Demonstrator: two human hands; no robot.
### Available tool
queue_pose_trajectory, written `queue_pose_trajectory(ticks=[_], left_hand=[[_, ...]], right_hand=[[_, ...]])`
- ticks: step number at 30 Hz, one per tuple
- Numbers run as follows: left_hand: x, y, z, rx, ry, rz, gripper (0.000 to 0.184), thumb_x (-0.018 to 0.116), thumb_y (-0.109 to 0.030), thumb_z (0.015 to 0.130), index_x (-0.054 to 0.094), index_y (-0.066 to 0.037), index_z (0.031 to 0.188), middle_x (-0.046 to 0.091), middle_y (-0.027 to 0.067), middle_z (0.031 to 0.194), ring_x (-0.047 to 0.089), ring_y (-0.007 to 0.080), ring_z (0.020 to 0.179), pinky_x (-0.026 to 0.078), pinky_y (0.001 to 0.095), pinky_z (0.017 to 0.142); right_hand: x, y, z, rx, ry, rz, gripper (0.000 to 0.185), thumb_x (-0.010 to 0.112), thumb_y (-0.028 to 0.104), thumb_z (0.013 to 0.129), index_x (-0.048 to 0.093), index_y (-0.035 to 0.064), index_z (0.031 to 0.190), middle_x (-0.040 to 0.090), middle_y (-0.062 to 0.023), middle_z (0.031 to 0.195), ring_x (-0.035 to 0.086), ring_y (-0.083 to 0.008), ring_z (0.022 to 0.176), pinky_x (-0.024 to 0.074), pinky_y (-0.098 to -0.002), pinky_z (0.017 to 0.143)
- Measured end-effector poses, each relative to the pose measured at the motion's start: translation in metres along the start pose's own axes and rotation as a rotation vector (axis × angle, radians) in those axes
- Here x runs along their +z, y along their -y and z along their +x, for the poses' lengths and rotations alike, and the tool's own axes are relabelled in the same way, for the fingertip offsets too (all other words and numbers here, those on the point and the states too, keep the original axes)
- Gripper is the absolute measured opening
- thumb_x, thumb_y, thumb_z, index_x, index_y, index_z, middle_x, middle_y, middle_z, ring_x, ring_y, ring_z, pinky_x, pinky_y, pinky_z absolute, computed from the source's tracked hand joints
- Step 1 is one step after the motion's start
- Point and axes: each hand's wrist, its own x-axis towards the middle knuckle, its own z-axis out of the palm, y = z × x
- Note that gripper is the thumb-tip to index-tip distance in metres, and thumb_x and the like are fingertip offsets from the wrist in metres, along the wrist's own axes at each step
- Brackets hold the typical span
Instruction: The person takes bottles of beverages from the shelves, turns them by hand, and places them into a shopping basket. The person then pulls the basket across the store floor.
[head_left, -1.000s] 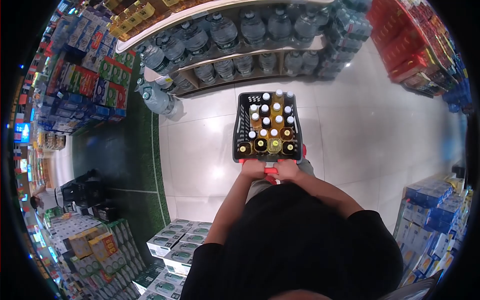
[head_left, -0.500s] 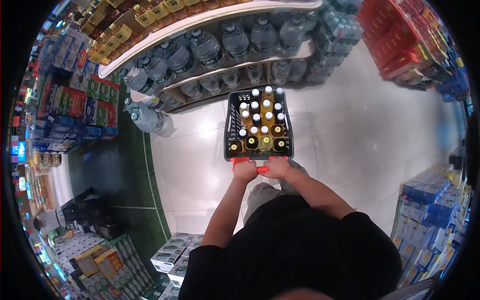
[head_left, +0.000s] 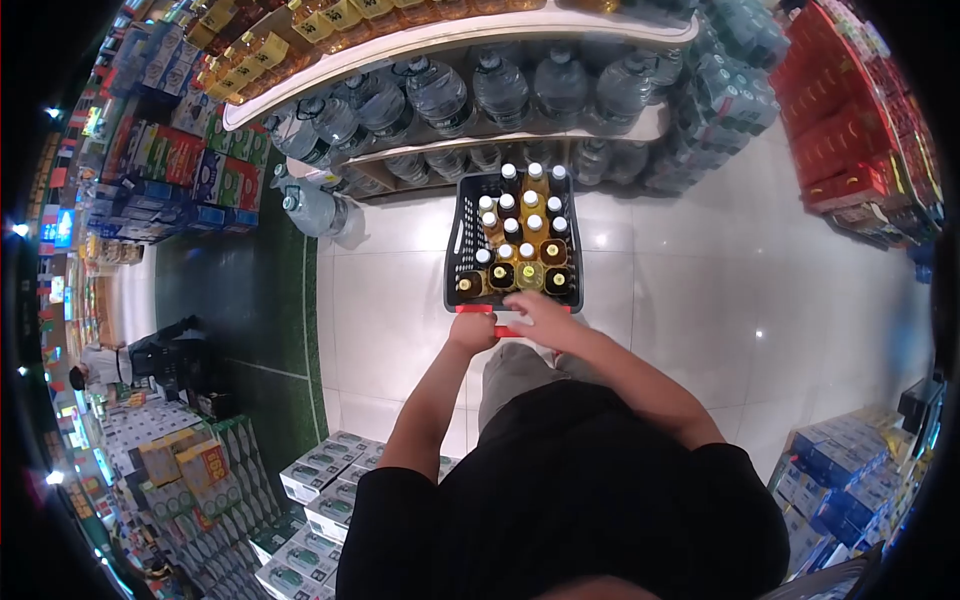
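A black basket (head_left: 458, 240) on a cart stands in front of me, holding several bottles (head_left: 534, 225), most with white caps. Its red handle (head_left: 512, 331) runs along the near side. My left hand (head_left: 473, 328) is wrapped round the left part of this handle. Above the handle's right part, close to the basket's near rim, is my right hand (head_left: 537, 318), its fingers apart and reaching toward the nearest bottles. It holds nothing that I can see.
Large water bottles (head_left: 500, 90) line a shelf (head_left: 450, 40) ahead. Red boxes (head_left: 835, 120) are stacked at the upper right, blue boxes (head_left: 840, 450) at the lower right. White cartons (head_left: 335, 500) stand at lower left. A person (head_left: 100, 367) is at the far left.
My right hand has let go of the handle and moved up toward the basket, its fingers opening. My left hand keeps its grip. The shelf of water bottles is closer behind the basket.
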Motion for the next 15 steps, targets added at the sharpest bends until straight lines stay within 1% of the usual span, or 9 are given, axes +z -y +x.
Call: queue_pose_trajectory(ticks=[2, 3, 4, 6, 7, 9, 10, 13, 15], left_hand=[[0.012, 0.006, 0.009, -0.015, -0.019, -0.040, 0.025, 0.061, -0.029, 0.073, 0.064, -0.009, 0.086, 0.066, 0.0108, 0.079, 0.066, 0.0281, 0.075, 0.053, 0.0410, 0.066], [-0.002, -0.001, 0.010, -0.052, 0.032, -0.020, 0.024, 0.061, -0.029, 0.072, 0.064, -0.009, 0.086, 0.066, 0.0109, 0.079, 0.066, 0.0285, 0.075, 0.053, 0.0418, 0.066], [-0.019, -0.006, 0.012, -0.090, 0.084, 0.001, 0.024, 0.062, -0.029, 0.072, 0.064, -0.010, 0.085, 0.066, 0.0111, 0.079, 0.065, 0.0288, 0.075, 0.053, 0.0425, 0.066], [-0.021, -0.003, 0.015, -0.061, 0.016, -0.011, 0.022, 0.061, -0.028, 0.072, 0.063, -0.008, 0.082, 0.066, 0.0122, 0.078, 0.065, 0.0296, 0.073, 0.052, 0.0424, 0.066], [-0.020, -0.002, 0.017, -0.040, -0.012, -0.013, 0.022, 0.060, -0.027, 0.072, 0.062, -0.007, 0.080, 0.066, 0.0127, 0.078, 0.065, 0.0299, 0.072, 0.052, 0.0424, 0.066], [-0.014, -0.003, 0.020, -0.060, -0.019, -0.015, 0.022, 0.058, -0.028, 0.073, 0.061, -0.008, 0.082, 0.065, 0.0119, 0.078, 0.064, 0.0304, 0.072, 0.052, 0.0430, 0.065], [-0.019, -0.004, 0.022, -0.059, -0.006, -0.023, 0.022, 0.058, -0.027, 0.074, 0.061, -0.008, 0.083, 0.065, 0.0117, 0.078, 0.064, 0.0303, 0.072, 0.051, 0.0430, 0.065], [-0.029, -0.008, 0.023, -0.038, -0.006, -0.004, 0.020, 0.057, -0.027, 0.075, 0.061, -0.010, 0.085, 0.066, 0.0100, 0.079, 0.064, 0.0286, 0.075, 0.051, 0.0418, 0.067], [-0.030, -0.009, 0.025, -0.049, 0.022, 0.011, 0.019, 0.057, -0.027, 0.075, 0.061, -0.011, 0.085, 0.066, 0.0092, 0.079, 0.064, 0.0281, 0.076, 0.051, 0.0417, 0.068]], right_hand=[[-0.078, 0.088, -0.023, -0.229, -0.105, 0.229, 0.032, 0.061, 0.014, 0.081, 0.057, 0.0043, 0.112, 0.054, -0.0068, 0.087, 0.053, -0.0170, 0.080, 0.0446, -0.0288, 0.074], [-0.120, 0.142, -0.049, -0.366, -0.159, 0.249, 0.025, 0.059, 0.012, 0.079, 0.059, 0.0037, 0.103, 0.054, -0.0077, 0.082, 0.053, -0.0214, 0.076, 0.0445, -0.0335, 0.071], [-0.157, 0.178, -0.086, -0.489, -0.222, -0.125, 0.020, 0.064, 0.003, 0.076, 0.061, 0.0022, 0.096, 0.056, -0.0098, 0.085, 0.054, -0.0260, 0.077, 0.0456, -0.0332, 0.074], [-0.191, 0.252, -0.140, -0.545, -0.101, -0.340, 0.017, 0.067, 0.001, 0.070, 0.063, 0.0024, 0.086, 0.056, -0.0070, 0.072, 0.053, -0.0225, 0.066, 0.0427, -0.0307, 0.061], [-0.204, 0.229, -0.165, -1.141, -0.182, 0.005, 0.015, 0.067, -0.001, 0.069, 0.064, 0.0026, 0.084, 0.055, -0.0041, 0.067, 0.051, -0.0158, 0.056, 0.0376, -0.0251, 0.050], [-0.204, 0.235, -0.190, -1.631, -0.504, 0.190, 0.018, 0.063, 0.006, 0.074, 0.064, 0.0045, 0.091, 0.059, -0.0061, 0.073, 0.057, -0.0156, 0.059, 0.0429, -0.0196, 0.051], [-0.204, 0.259, -0.191, -1.541, -0.716, -0.015, 0.024, 0.060, 0.014, 0.080, 0.064, 0.0063, 0.102, 0.066, -0.0111, 0.084, 0.065, -0.0221, 0.071, 0.0533, -0.0198, 0.063], [-0.195, 0.275, -0.197, -1.711, -0.530, 0.220, 0.021, 0.059, 0.006, 0.078, 0.061, -0.0032, 0.097, 0.063, -0.0037, 0.075, 0.061, -0.0097, 0.066, 0.0440, -0.0172, 0.048], [-0.187, 0.276, -0.205, -1.748, -0.468, 0.236, 0.013, 0.060, 0.004, 0.075, 0.061, -0.0025, 0.087, 0.060, -0.0023, 0.070, 0.056, -0.0071, 0.059, 0.0403, -0.0174, 0.044]])
